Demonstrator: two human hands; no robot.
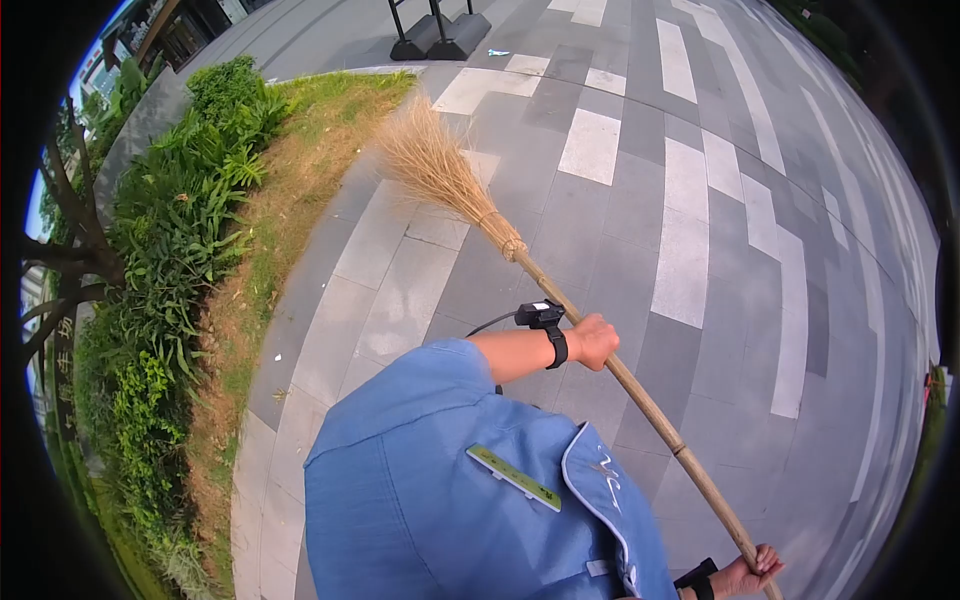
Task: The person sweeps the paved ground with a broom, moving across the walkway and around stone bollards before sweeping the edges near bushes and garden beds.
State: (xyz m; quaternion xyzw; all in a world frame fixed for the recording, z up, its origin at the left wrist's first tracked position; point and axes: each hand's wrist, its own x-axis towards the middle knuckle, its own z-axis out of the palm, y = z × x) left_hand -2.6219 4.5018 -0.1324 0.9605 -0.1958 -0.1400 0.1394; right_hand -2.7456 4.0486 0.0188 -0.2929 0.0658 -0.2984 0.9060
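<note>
A long broom [640, 395] slants across the view, from the upper left down to the lower right. My left hand [595, 342] is closed in a fist around the wooden handle, partway down from the binding. Lower and farther right, my right hand [750, 575] grips the same handle near its bottom end, partly cut off by the frame. The fanned straw bristles [430, 160] lie over the paving beside the grass edge, slightly blurred. A black strap with a small device [540, 315] sits on my left wrist, and another dark strap [700, 582] is on the right.
Grey and white paving [590, 145] stretches ahead and right. Along the left runs a strip of grass and bare soil [260, 240] with leafy shrubs [170, 250]. A black stand [440, 40] is on the paving at the top, with a small scrap [498, 53] near it.
</note>
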